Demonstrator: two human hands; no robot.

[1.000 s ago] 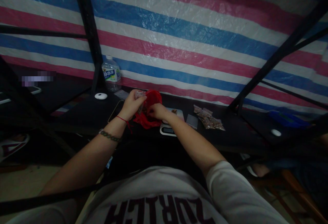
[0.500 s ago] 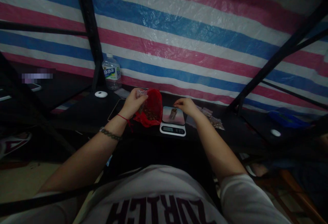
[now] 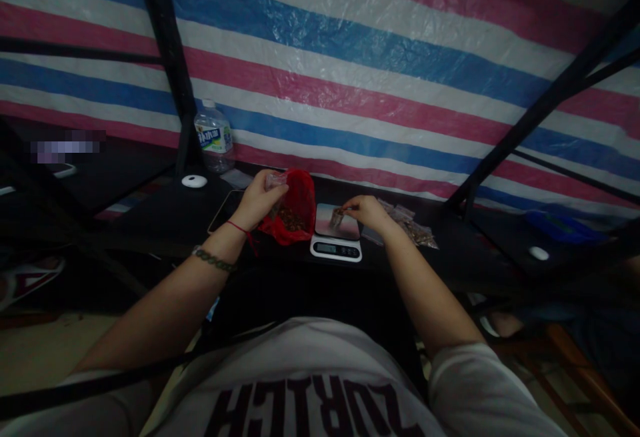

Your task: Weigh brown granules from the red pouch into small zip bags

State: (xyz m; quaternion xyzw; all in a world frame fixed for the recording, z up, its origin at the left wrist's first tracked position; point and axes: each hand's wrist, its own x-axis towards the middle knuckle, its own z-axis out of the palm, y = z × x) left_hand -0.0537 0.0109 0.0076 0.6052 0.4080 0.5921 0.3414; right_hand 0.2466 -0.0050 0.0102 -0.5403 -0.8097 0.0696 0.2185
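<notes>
My left hand (image 3: pixel 257 199) is closed around a crumpled clear plastic bag (image 3: pixel 276 181) at the edge of a red plastic bag (image 3: pixel 303 190). Small brown pieces (image 3: pixel 294 219) lie inside that open red bag. Just right of it stands a white digital scale (image 3: pixel 336 248) with a shiny plate. On the plate rests a small clear container (image 3: pixel 337 218) filled with brown bits. My right hand (image 3: pixel 367 211) reaches over the plate from the right, its fingertips pinched together at the container's top. Whether they grip its rim or a piece of the contents is too small to tell.
Clear packets (image 3: pixel 413 229) of brown pieces lie right of my right hand. At the back left are a plastic bottle (image 3: pixel 214 137), a white oval object (image 3: pixel 194 181) and a phone (image 3: pixel 223 210). A blue tray (image 3: pixel 565 227) sits far right. Black frame posts (image 3: pixel 167 50) flank a striped sheet.
My right fingertips have moved slightly left and down, from just above the container to its top. The left hand keeps its hold on the clear bag. The view has shifted slightly.
</notes>
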